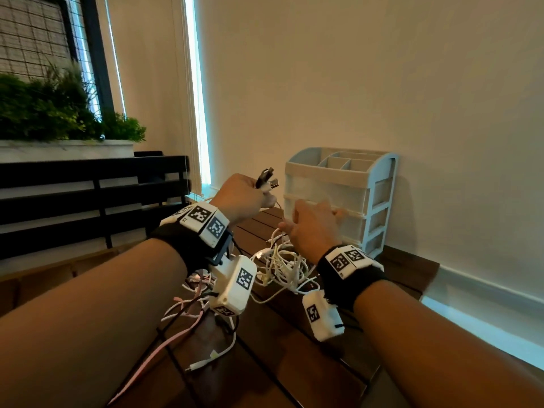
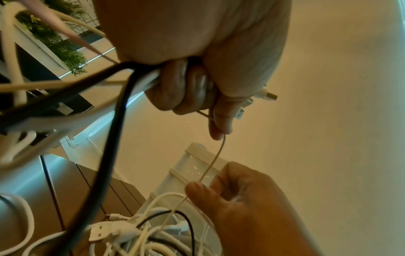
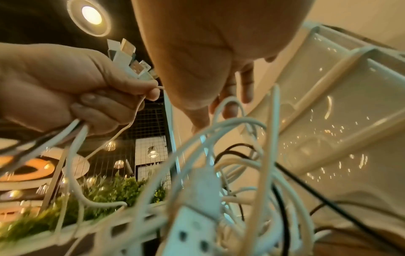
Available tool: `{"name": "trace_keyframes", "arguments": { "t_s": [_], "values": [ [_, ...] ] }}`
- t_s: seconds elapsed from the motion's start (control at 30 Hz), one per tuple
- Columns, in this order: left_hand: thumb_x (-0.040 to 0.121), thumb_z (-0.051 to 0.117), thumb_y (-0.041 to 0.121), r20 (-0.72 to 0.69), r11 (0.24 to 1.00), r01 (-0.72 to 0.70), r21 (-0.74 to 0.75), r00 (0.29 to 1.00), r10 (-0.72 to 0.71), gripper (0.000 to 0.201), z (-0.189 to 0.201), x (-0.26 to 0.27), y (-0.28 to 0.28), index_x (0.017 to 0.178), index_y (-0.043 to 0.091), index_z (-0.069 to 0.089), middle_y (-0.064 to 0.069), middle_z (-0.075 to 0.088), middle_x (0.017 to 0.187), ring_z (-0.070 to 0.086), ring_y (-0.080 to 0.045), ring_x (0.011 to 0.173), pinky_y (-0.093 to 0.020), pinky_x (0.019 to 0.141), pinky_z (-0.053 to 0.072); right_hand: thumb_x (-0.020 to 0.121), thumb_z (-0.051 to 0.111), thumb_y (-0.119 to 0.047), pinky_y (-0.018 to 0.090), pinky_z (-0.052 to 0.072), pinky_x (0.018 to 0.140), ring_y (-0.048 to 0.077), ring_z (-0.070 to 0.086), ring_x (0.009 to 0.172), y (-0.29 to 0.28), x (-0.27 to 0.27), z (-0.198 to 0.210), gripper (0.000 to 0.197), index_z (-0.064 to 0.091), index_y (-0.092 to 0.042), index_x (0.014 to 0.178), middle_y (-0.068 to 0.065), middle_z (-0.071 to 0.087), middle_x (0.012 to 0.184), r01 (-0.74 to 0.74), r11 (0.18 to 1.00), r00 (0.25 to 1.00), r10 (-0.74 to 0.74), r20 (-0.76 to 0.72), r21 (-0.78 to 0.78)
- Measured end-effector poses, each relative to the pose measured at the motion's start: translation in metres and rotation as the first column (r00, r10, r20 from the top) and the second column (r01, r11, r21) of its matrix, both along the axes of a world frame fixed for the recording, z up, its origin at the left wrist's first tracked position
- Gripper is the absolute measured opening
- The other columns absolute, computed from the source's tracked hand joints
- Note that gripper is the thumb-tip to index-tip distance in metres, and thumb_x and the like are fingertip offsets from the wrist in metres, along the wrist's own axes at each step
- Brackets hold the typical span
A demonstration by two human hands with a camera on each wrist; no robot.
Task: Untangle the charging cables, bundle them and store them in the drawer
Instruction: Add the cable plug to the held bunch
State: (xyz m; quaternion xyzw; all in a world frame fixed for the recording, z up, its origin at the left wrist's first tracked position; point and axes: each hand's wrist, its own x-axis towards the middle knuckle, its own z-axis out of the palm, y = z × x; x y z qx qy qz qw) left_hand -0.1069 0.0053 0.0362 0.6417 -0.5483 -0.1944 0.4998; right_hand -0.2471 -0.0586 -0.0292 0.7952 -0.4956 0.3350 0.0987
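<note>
A: Cables (image 1: 279, 266) are seen heaped in a knot on the wooden table (image 1: 309, 334), just in front of the little drawer unit (image 1: 338, 198). How are they held?

B: A bunch of plug ends (image 1: 266, 179) is gripped in the left hand (image 1: 238, 198), fingers curled tight round several leads, black and white together. One thin white cable (image 2: 215, 161) is pinched between thumb and fingertip of the right hand (image 1: 309, 228), its other fingers left loosely spread; the strand is stretched between the two hands.

A: How can they be expected to handle?

B: They are judged light, limp and fairly slick, so loops are likely to slide and snag on one another. The plugs are the stiff parts; a hold is best taken just behind a plug, and the strand fed out through the knot.

A: And the drawers?

B: They appear closed, though it cannot be told for certain. Nothing is bundled yet; the pink cable (image 1: 164, 346) and others are still trailed across the near side of the table.
</note>
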Motion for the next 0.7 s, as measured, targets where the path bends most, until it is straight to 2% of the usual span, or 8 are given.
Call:
{"name": "trace_keyframes", "arguments": {
  "t_s": [0.07, 0.13, 0.2, 0.27, 0.37, 0.5, 0.6, 0.7],
  "values": [
    [0.081, 0.076, 0.019, -0.005, 1.0, 0.019, 0.016, 1.0, -0.019, 0.017, 0.001, 0.002, 0.001, 0.09, 0.005, 0.072, -0.007, 0.065, 0.077, 0.057, -0.021, 0.072, -0.028, 0.068, 0.042, 0.089, 0.058, -0.037, 0.039, 0.038, 0.085, 0.019, 0.048, 0.095, 0.003, 0.001, 0.003, 0.014, 0.053, -0.024, 0.087, -0.005, 0.054, 0.092, -0.094, 0.992, 0.995, 0.092, -0.022, -0.082],
    [0.081, 0.076, 0.018, -0.012, 0.999, 0.047, 0.019, 0.999, -0.047, 0.01, 0.001, -0.004, 0.004, 0.082, 0.009, 0.071, -0.004, 0.061, 0.07, 0.052, -0.018, 0.065, -0.027, 0.061, 0.039, 0.089, 0.061, -0.025, 0.029, 0.041, 0.072, 0.017, 0.052, 0.083, 0.011, 0.005, 0.01, 0.011, 0.053, -0.018, 0.092, -0.002, 0.057, 0.089, -0.288, 0.957, 0.953, 0.284, 0.11, 0.03],
    [0.08, 0.076, 0.016, -0.011, 0.997, 0.07, 0.014, 0.997, -0.07, 0.011, 0.001, -0.009, 0.004, 0.074, 0.012, 0.069, -0.002, 0.059, 0.066, 0.051, -0.016, 0.063, -0.027, 0.06, 0.039, 0.089, 0.061, -0.021, 0.021, 0.037, 0.056, 0.015, 0.056, 0.073, 0.014, 0.009, 0.015, 0.009, 0.059, -0.013, 0.092, -0.002, 0.061, 0.081, -0.357, 0.908, 0.929, 0.321, 0.184, 0.219],
    [0.08, 0.076, 0.014, -0.045, 0.999, 0.046, -0.008, 0.998, -0.046, 0.012, 0.004, -0.008, 0.005, 0.072, 0.012, 0.067, 0.0, 0.056, 0.062, 0.048, -0.015, 0.06, -0.026, 0.057, 0.035, 0.091, 0.058, -0.021, 0.015, 0.038, 0.049, 0.014, 0.057, 0.069, 0.011, 0.007, 0.014, 0.012, 0.065, -0.014, 0.085, -0.001, 0.062, 0.076, -0.257, 0.887, 0.96, 0.281, -0.006, 0.383],
    [0.08, 0.075, 0.013, -0.119, 0.999, -0.032, -0.043, 0.993, 0.027, 0.008, 0.007, 0.009, 0.003, 0.077, 0.009, 0.068, 0.0, 0.058, 0.07, 0.048, -0.016, 0.063, -0.025, 0.059, 0.035, 0.092, 0.052, -0.017, 0.028, 0.044, 0.07, 0.02, 0.058, 0.086, 0.003, 0.0, 0.012, 0.01, 0.059, -0.017, 0.086, 0.005, 0.064, 0.092, -0.099, 0.922, 0.962, 0.186, -0.202, 0.373],
    [0.081, 0.072, 0.01, -0.147, 0.992, -0.115, -0.045, 0.983, 0.107, 0.011, 0.0, 0.03, 0.003, 0.089, 0.006, 0.067, 0.004, 0.057, 0.074, 0.053, -0.015, 0.071, -0.025, 0.063, 0.038, 0.088, 0.058, -0.015, 0.029, 0.038, 0.072, 0.022, 0.055, 0.091, -0.004, -0.007, 0.022, 0.009, 0.056, -0.016, 0.097, 0.007, 0.061, 0.104, -0.036, 0.914, 0.947, 0.16, -0.278, 0.405],
    [0.078, 0.074, 0.011, -0.069, 0.983, -0.186, -0.006, 0.98, 0.185, 0.019, -0.006, 0.041, 0.001, 0.09, -0.001, 0.067, -0.009, 0.061, 0.078, 0.057, -0.026, 0.077, -0.033, 0.066, 0.046, 0.089, 0.059, -0.015, 0.029, 0.044, 0.083, 0.026, 0.057, 0.109, -0.01, -0.015, 0.016, 0.035, 0.058, -0.017, 0.123, 0.006, 0.061, 0.122, 0.029, 0.881, 0.927, 0.154, -0.343, 0.472],
    [0.079, 0.071, 0.014, 0.107, 0.972, -0.227, 0.056, 0.97, 0.22, 0.015, -0.01, 0.049, 0.002, 0.079, 0.001, 0.064, -0.015, 0.064, 0.085, 0.059, -0.029, 0.08, -0.037, 0.071, 0.049, 0.095, 0.054, -0.026, 0.028, 0.043, 0.084, 0.024, 0.059, 0.107, -0.012, -0.027, 0.009, 0.031, 0.06, -0.019, 0.124, 0.005, 0.063, 0.121, 0.048, 0.844, 0.912, 0.182, -0.369, 0.535]
  ]
}}
